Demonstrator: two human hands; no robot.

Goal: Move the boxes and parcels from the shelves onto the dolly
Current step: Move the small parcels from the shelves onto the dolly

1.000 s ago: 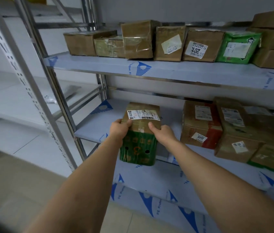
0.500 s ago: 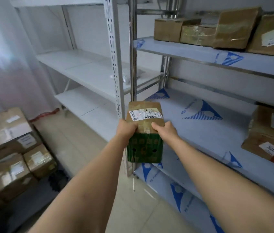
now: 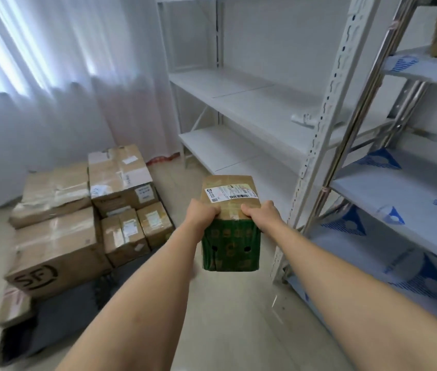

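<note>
Carrying step in hand: green-and-brown parcel (image 3: pixel 230 226) is held in the air at mid-frame, off the shelves (image 3: pixel 388 199) on the right and not yet over the dolly (image 3: pixel 59 314) at lower left.

Dolly state: several cardboard boxes (image 3: pixel 59 245) stacked on it; a dark bare patch of deck shows at the near side, beside the box marked SF.

Judgement on doing it well: keep the parcel level with the label up and bring it over the bare patch or a flat box top. Lower it until it is fully seated before letting go. Avoid resting it on a box edge, where it could tip.

Hands: left hand (image 3: pixel 203 214) and right hand (image 3: pixel 261 212) are both clamped on the parcel's upper part from opposite sides. Thumbs lie on the top face; the fingers are hidden behind the sides. Neither hand touches anything else.
</note>
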